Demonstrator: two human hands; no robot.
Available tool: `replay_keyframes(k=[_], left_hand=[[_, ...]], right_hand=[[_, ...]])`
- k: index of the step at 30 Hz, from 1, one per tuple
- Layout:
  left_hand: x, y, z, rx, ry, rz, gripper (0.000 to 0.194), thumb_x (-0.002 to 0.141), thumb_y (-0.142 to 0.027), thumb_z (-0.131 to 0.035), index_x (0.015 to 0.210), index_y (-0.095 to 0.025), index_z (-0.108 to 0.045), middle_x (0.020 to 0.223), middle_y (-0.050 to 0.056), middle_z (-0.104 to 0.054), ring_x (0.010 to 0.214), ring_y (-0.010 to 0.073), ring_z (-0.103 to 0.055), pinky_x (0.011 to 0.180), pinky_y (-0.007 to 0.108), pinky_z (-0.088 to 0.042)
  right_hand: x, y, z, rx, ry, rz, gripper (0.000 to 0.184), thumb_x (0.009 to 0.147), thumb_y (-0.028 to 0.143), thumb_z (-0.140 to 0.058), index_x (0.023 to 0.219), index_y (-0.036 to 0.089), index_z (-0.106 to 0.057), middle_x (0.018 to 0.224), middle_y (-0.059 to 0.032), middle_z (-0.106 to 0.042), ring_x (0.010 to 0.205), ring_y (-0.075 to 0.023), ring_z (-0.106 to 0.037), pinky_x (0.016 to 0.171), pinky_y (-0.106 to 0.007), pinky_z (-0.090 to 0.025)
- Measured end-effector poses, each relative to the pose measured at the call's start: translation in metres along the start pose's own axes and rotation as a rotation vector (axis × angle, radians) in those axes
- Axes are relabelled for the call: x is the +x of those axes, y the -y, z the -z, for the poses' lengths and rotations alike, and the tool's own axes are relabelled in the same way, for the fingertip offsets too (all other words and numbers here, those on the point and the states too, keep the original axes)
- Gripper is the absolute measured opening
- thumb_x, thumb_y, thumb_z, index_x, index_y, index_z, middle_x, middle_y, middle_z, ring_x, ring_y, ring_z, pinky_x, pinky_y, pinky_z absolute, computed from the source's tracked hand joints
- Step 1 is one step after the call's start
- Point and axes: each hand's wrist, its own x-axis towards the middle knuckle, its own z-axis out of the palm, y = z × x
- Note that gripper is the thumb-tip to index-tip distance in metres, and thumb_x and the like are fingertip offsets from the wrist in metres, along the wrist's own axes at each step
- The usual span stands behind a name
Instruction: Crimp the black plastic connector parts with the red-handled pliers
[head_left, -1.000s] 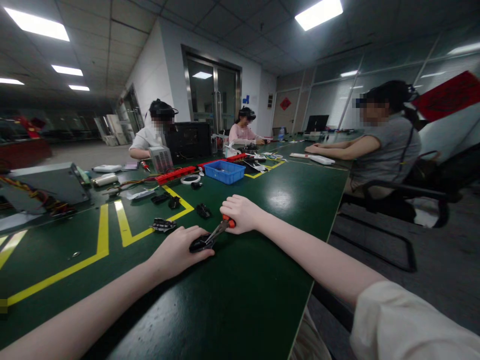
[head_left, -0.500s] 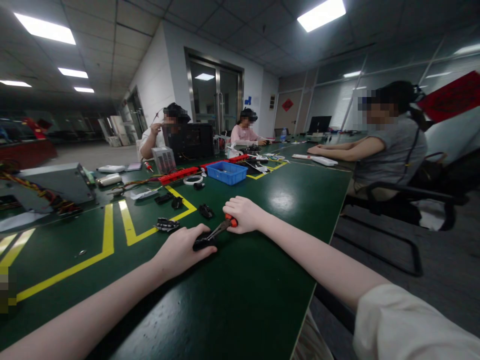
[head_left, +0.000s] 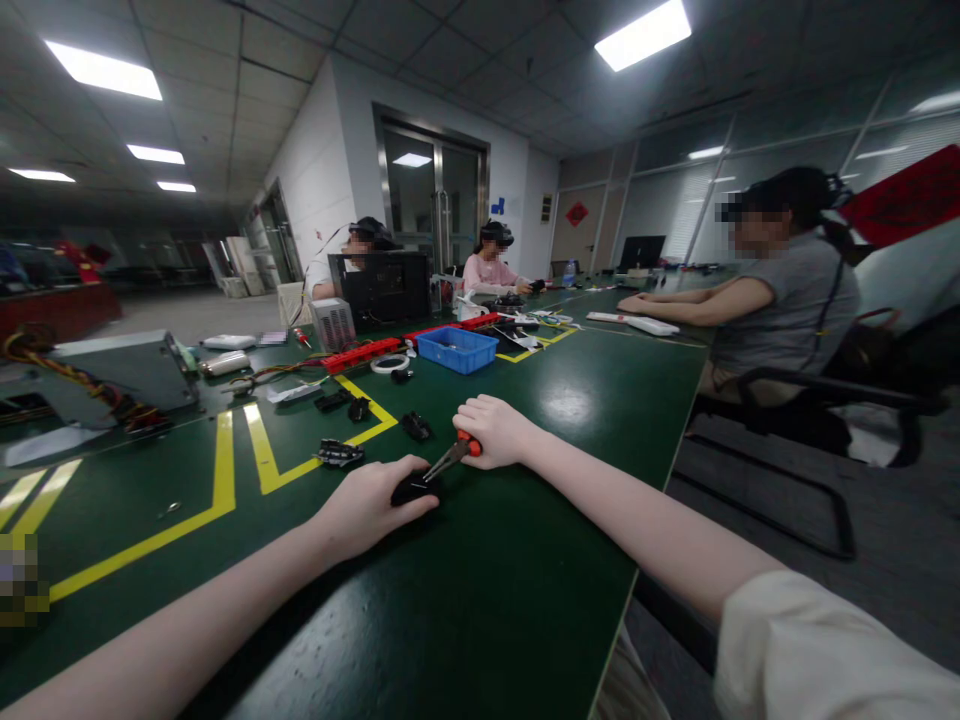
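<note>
My left hand [head_left: 367, 505] is curled over a small black part [head_left: 411, 489] and presses it onto the green table [head_left: 480, 590]. My right hand [head_left: 495, 430] is wrapped round the red handles of a pair of pliers [head_left: 450, 458]. The metal jaws of the pliers reach down-left to the black part under my left hand. Most of the part is hidden by my fingers.
Small black parts [head_left: 339, 453] lie near yellow tape lines [head_left: 262, 460]. A blue bin [head_left: 454, 349], a red strip [head_left: 360, 353] and a grey box with coloured wires [head_left: 112, 375] sit farther back. Three other people sit at the table, one on the right in a chair [head_left: 795, 400].
The view has shifted slightly; both hands keep their hold on the part and pliers. The far person on the left has moved behind a black monitor.
</note>
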Motion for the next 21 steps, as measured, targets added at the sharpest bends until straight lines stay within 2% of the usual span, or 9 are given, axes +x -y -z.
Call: replay_keyframes(k=[5, 9, 12, 14, 16, 19, 21], left_hand=[[0.001, 0.0, -0.002, 0.021, -0.07, -0.065, 0.036, 0.088, -0.042, -0.056, 0.119, -0.024, -0.053, 0.106, 0.005, -0.065, 0.095, 0.0233, -0.061, 0.084, 0.036, -0.047], [0.002, 0.005, -0.004, 0.077, -0.066, -0.155, 0.03, 0.089, -0.04, -0.055, 0.113, -0.023, -0.057, 0.107, 0.006, -0.062, 0.098, 0.0237, -0.059, 0.087, 0.038, -0.047], [0.002, 0.003, -0.001, 0.062, -0.12, -0.17, 0.041, 0.086, -0.043, -0.058, 0.122, -0.023, -0.052, 0.121, 0.008, -0.057, 0.11, 0.0267, -0.055, 0.094, 0.042, -0.044], [-0.002, -0.01, 0.008, 0.035, -0.214, -0.167, 0.05, 0.086, -0.042, -0.058, 0.13, -0.023, -0.045, 0.132, 0.01, -0.051, 0.12, 0.0288, -0.048, 0.1, 0.045, -0.041], [-0.011, -0.034, 0.019, -0.004, -0.272, -0.227, 0.045, 0.089, -0.036, -0.053, 0.132, -0.023, -0.044, 0.133, 0.011, -0.05, 0.124, 0.0278, -0.046, 0.104, 0.045, -0.039], [-0.034, -0.081, 0.03, -0.034, -0.221, -0.459, 0.048, 0.09, -0.032, -0.052, 0.136, -0.027, -0.042, 0.135, 0.009, -0.05, 0.126, 0.0264, -0.045, 0.104, 0.041, -0.042], [-0.053, -0.103, 0.026, -0.018, -0.143, -0.598, 0.048, 0.088, -0.039, -0.054, 0.135, -0.033, -0.045, 0.132, 0.006, -0.053, 0.127, 0.0264, -0.046, 0.1, 0.038, -0.047]], right_hand=[[0.0, -0.002, 0.002, 0.017, 0.033, 0.003, 0.024, 0.074, 0.041, -0.058, 0.078, 0.018, -0.053, 0.078, -0.0049, -0.057, 0.074, -0.0185, -0.048, 0.068, -0.03, -0.03], [0.001, -0.003, 0.004, -0.01, 0.087, 0.044, 0.025, 0.075, 0.042, -0.057, 0.079, 0.018, -0.053, 0.079, -0.0051, -0.057, 0.076, -0.0192, -0.05, 0.07, -0.031, -0.03], [0.003, -0.003, 0.006, -0.022, 0.121, 0.05, 0.025, 0.075, 0.042, -0.058, 0.08, 0.018, -0.054, 0.08, -0.0054, -0.058, 0.077, -0.0196, -0.051, 0.071, -0.031, -0.031], [0.004, -0.002, 0.007, -0.024, 0.136, 0.051, 0.025, 0.076, 0.042, -0.057, 0.081, 0.018, -0.054, 0.081, -0.0059, -0.059, 0.078, -0.0199, -0.051, 0.071, -0.032, -0.031], [0.005, -0.002, 0.007, -0.023, 0.138, 0.058, 0.023, 0.077, 0.041, -0.056, 0.081, 0.018, -0.055, 0.081, -0.0064, -0.059, 0.077, -0.0202, -0.051, 0.071, -0.032, -0.031], [0.007, -0.003, 0.006, -0.027, 0.127, 0.076, 0.02, 0.078, 0.038, -0.055, 0.08, 0.018, -0.054, 0.08, -0.0067, -0.059, 0.076, -0.0202, -0.051, 0.071, -0.032, -0.032], [0.008, -0.004, 0.005, -0.026, 0.124, 0.072, 0.021, 0.075, 0.039, -0.057, 0.078, 0.018, -0.054, 0.078, -0.0066, -0.059, 0.075, -0.0203, -0.051, 0.07, -0.032, -0.032]])
